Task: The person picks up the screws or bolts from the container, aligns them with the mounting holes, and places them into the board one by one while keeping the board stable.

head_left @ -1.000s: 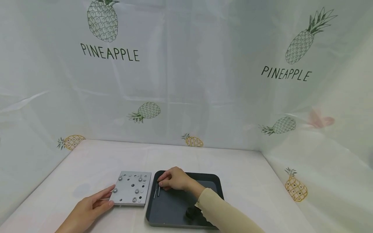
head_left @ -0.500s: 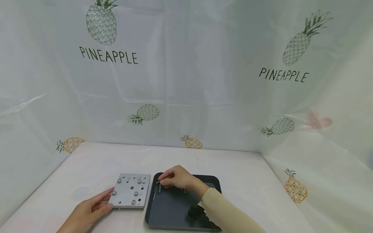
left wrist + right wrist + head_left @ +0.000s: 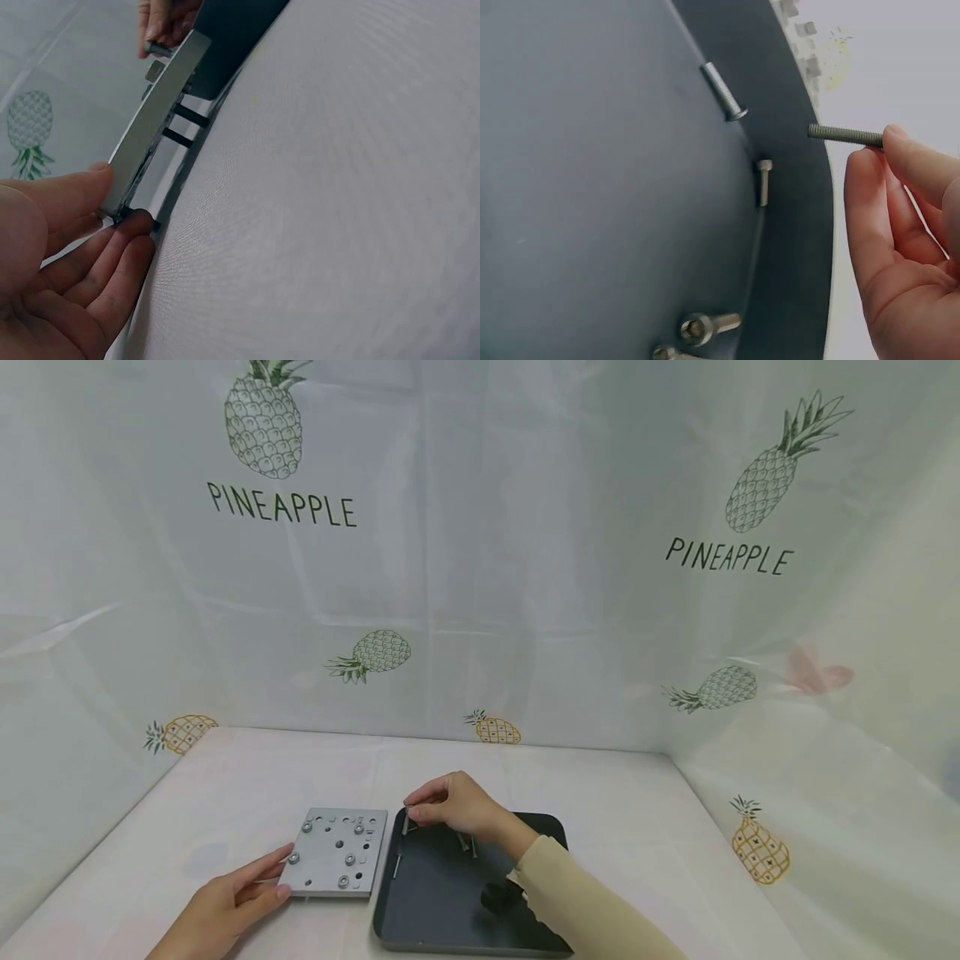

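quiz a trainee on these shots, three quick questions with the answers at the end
1. Multiple choice: what does the right hand pinch?
A) a wrench
B) a screw
C) a hammer

2. True or false: the left hand grips the metal plate at its edge.

3. Fill in the missing word: in the head view, the metal plate lies to the ____ of the dark tray.

Key:
1. B
2. True; the thumb is on top and fingers are underneath.
3. left
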A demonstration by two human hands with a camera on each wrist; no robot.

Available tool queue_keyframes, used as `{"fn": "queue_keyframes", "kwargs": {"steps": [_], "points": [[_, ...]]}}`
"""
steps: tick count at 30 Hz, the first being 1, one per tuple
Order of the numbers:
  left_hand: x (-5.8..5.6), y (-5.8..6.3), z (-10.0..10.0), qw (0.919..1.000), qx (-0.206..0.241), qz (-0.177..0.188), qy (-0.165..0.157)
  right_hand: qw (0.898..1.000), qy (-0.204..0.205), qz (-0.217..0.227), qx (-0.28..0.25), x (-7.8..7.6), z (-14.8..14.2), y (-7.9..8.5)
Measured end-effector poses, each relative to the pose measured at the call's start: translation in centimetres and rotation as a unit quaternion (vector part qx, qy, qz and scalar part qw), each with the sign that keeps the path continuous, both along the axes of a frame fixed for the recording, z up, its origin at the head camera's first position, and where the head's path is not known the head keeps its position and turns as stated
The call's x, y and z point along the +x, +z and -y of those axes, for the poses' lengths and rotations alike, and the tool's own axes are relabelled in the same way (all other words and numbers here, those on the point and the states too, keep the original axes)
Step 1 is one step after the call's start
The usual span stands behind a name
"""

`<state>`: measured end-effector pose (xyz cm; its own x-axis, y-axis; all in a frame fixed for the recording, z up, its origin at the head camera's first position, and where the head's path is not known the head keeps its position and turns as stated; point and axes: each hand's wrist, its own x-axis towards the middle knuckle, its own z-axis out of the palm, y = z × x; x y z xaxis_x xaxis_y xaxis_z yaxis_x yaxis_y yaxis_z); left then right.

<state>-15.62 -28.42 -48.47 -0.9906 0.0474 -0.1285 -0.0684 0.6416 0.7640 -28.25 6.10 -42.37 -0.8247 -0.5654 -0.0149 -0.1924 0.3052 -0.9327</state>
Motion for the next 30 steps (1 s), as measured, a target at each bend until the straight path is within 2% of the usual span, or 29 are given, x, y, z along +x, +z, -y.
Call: {"fn": "queue_keyframes", "kwargs": {"steps": [10,16,23,30], "points": [[-0.2,-0.3,-0.5,0.9999,0.006,0.006,0.009,1.000,0.009,-0.023,0.007,0.0,2.3,1.8],[0.0,-0.1,-0.6,0.9999,-0.008,-0.006,0.013,0.999,0.023,-0.042,0.010,-0.1,4.4,2.6],[0.2,0.0,-0.4,0.9999,-0.004,-0.001,0.012,0.997,0.027,-0.068,0.021,-0.2,7.3,2.8],[0.2,0.3,-0.4,0.9999,0.002,-0.017,0.002,0.997,0.016,-0.070,0.026,-0.7,9.1,2.7]]}}
